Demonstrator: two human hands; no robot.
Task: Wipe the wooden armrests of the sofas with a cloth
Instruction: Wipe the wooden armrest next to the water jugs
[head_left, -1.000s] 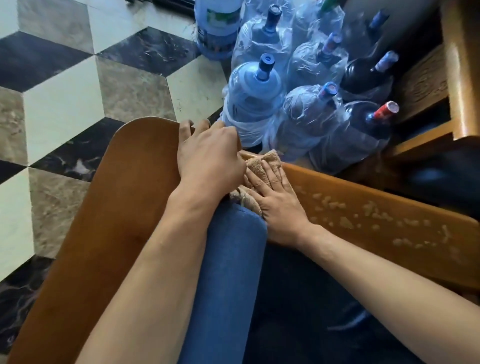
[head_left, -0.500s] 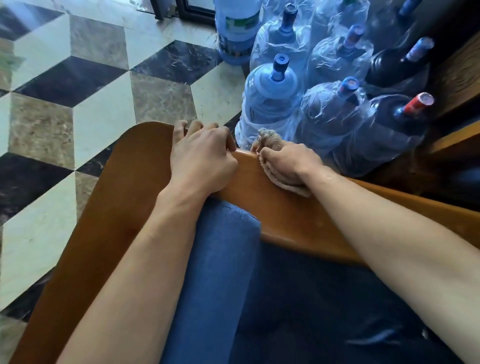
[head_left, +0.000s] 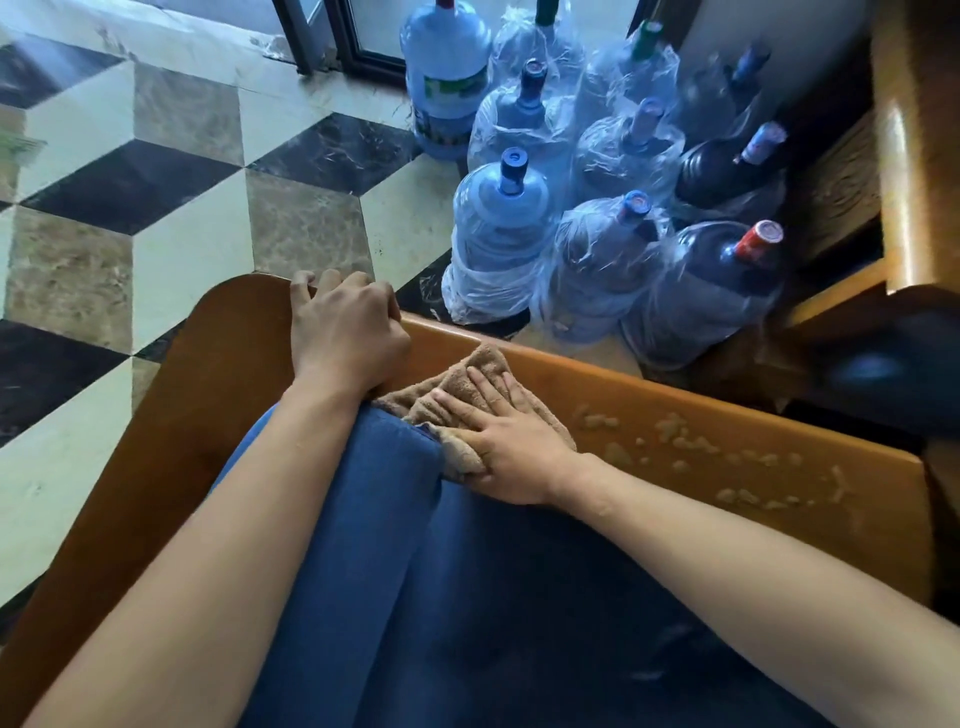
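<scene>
The sofa's wooden frame has a rounded armrest (head_left: 208, 395) on the left and a long wooden rail (head_left: 727, 415) running to the right, marked with pale worn spots. My left hand (head_left: 345, 338) grips the corner where the two meet, fingers curled over the top edge. My right hand (head_left: 511, 441) lies flat, fingers spread, pressing a tan terry cloth (head_left: 457, 384) against the inner face of the rail, beside a blue cushion (head_left: 363, 545).
Several large water jugs (head_left: 498, 234), most wrapped in clear plastic, stand on the floor just beyond the rail. A second wooden sofa frame (head_left: 914, 145) stands at the right. Chequered marble floor (head_left: 156, 171) spreads to the left, with a dark door frame (head_left: 332, 41) at the back.
My right hand has slid the cloth down from the rail's top edge onto its inner face and flattened out. My left hand has kept its grip on the corner.
</scene>
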